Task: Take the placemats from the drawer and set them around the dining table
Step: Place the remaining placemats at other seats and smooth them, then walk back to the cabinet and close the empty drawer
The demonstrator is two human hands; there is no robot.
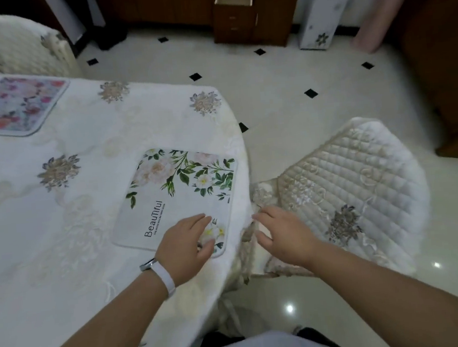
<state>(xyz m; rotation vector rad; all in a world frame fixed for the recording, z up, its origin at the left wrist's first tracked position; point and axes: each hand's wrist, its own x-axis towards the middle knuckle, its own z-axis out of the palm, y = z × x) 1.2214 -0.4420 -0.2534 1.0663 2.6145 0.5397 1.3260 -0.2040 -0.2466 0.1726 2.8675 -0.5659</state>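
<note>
View from head height, looking down on a dining table [85,191] that fills the left half of frame. It is covered w/ a white quilted cloth embroidered w/ grey-gold flowers, and its rounded edge runs down the middle. The floor [286,118] is glossy cream tile w/ small black diamond insets.

At 3 o'clock a chair [355,179] in a matching quilted cover sits just beside the table edge. At 11 o'clock a second covered chair [14,42] sits behind the table. At 12 to 1 o'clock, by the far wall, is a small dark wood cabinet [253,24] w/ its top drawer [233,0] pulled open.

There are two placemats on the cloth, well apart. The white placemat [179,188] lies flat near centre frame, close to the table's right edge. It is a rounded rectangle w/ cream roses and green leaves across its far end, and the word "Beautiful" is printed along its left side. The pink placemat [14,106] lies at 10 o'clock in front of the far chair. It has a dense red, pink and pale blue floral print, and the frame edge cuts it off.

The left hand [185,240], w/ a white wristband [163,276], lies flat and open w/ fingers straight on the white placemat's near right corner. The right hand [283,235] is open and gripping nothing, its fingers loosely spread just past the table edge by the cloth's lace trim. Can't tell if it touches the trim.
</note>
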